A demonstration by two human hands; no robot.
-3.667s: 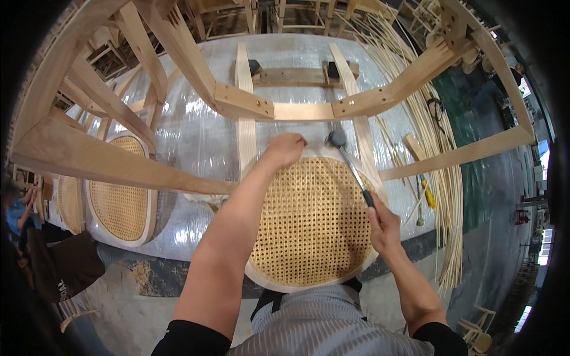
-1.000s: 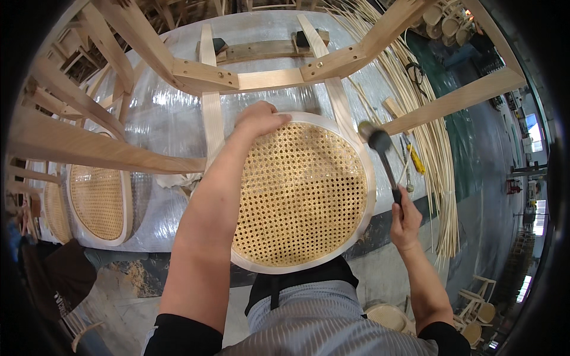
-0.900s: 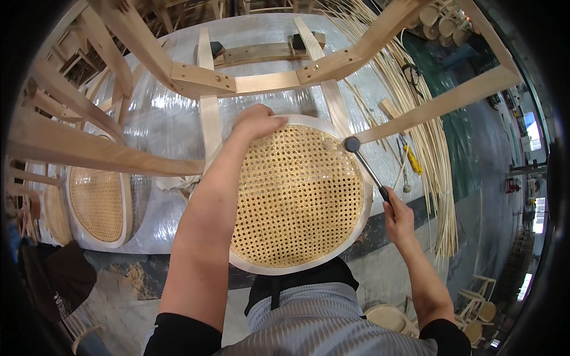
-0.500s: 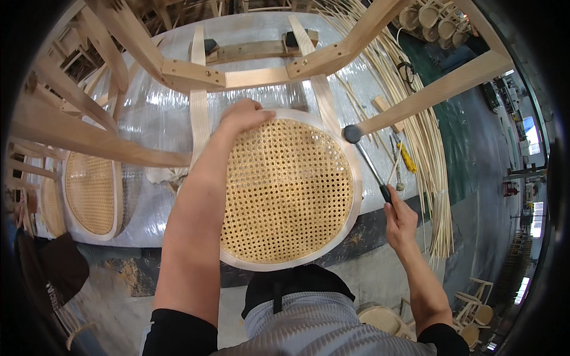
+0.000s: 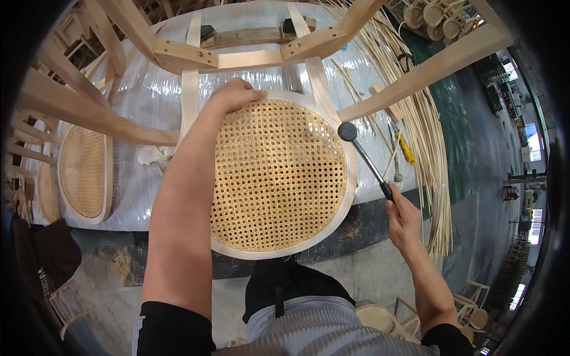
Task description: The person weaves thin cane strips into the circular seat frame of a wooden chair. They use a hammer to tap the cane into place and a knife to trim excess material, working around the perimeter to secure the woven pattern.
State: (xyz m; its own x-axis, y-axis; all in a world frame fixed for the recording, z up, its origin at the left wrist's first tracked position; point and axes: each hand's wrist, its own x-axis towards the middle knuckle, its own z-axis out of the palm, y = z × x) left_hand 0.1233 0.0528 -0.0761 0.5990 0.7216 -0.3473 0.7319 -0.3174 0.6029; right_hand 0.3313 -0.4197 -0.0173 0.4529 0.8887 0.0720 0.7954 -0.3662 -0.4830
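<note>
A round woven cane seat (image 5: 279, 178) with a pale wooden rim lies in front of me, joined to an upturned wooden chair frame. My left hand (image 5: 237, 95) grips the far rim, its thumb lying along the edge and its other fingers partly hidden. In my right hand (image 5: 405, 221) is a mallet (image 5: 371, 161), held by the black end of its handle. The mallet's round dark head (image 5: 347, 132) is over the seat's far right rim, close to the end of a chair leg (image 5: 427, 74). Whether the head touches the rim, I cannot tell.
Long cane strips (image 5: 424, 154) run along the table's right side. A yellow-handled tool (image 5: 406, 148) lies beside them. Another cane seat (image 5: 86, 172) stands at the left, among wooden frames. Plastic sheeting (image 5: 148, 89) covers the table. More chairs (image 5: 475, 308) stand at the lower right.
The whole view has shifted, so the seat and table sit higher and slightly further left. Against the seat, the mallet head has come a little nearer along the right rim. My left hand keeps its hold.
</note>
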